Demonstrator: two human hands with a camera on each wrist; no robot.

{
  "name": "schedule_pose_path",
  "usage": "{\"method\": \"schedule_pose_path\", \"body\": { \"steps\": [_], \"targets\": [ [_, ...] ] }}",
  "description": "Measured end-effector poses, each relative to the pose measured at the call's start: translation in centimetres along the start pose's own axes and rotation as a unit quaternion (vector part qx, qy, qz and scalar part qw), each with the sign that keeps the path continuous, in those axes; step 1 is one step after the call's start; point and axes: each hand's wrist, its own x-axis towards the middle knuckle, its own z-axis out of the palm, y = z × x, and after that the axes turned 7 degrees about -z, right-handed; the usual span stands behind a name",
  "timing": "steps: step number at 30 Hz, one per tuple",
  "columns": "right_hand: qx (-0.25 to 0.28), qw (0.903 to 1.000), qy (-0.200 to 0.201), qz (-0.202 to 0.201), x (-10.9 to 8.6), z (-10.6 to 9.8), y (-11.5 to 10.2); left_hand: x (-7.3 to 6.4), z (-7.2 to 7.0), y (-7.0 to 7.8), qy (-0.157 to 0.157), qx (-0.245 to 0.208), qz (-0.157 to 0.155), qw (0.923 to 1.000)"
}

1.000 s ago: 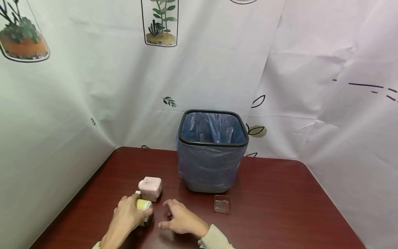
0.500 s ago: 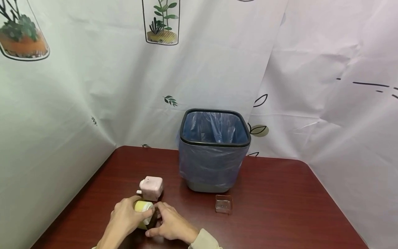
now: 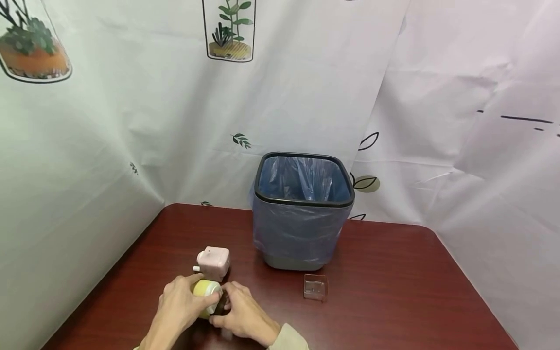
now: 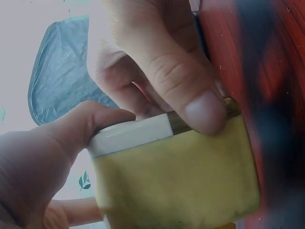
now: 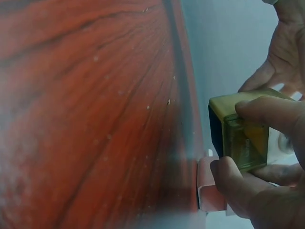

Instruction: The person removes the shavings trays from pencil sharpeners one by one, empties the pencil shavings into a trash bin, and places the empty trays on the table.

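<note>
A yellow boxy pencil sharpener [image 3: 202,288] with a white section is held up between both hands near the table's front left. My left hand [image 3: 177,304] grips its body, with the thumb on the white part. At its other end, my right hand [image 3: 246,315] pinches the sharpener's clear drawer [image 5: 245,148] between thumb and fingers. In the left wrist view, the right thumb lies along the edge of the yellow body [image 4: 176,181]. Just behind the hands sits a pink sharpener [image 3: 214,262] with a small white handle on its left.
A small clear, reddish-edged drawer [image 3: 315,288] lies on the dark red table [image 3: 393,291], right of the hands. Behind it stands a waste bin [image 3: 302,233] with a blue liner and a black rim. White printed cloth [image 3: 175,121] hangs at the back and sides.
My right hand has moved left from beside the yellow sharpener and now pinches its drawer end. The sharpener has turned slightly in my left hand. The pink sharpener stays in place.
</note>
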Motion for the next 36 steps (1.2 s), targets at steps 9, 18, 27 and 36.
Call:
{"method": "schedule_pose_path", "body": {
  "steps": [9,18,27,36],
  "targets": [
    [-0.008,0.9994,0.03,-0.017,0.3,-0.2,0.2,0.3,0.1,0.4,0.02,-0.005,0.01,0.9997],
    [0.019,0.9986,0.016,0.046,0.4,-0.7,0.0,0.4,0.4,0.7,0.022,0.006,0.014,0.9996],
    [-0.008,0.9987,-0.015,0.049,0.6,-1.7,0.5,0.3,1.1,1.0,0.061,0.014,0.029,0.9976],
    [-0.03,0.9973,-0.046,0.049,-0.2,-2.9,1.0,0.6,-0.1,-0.9,0.063,-0.001,0.004,0.998]
  ]
}}
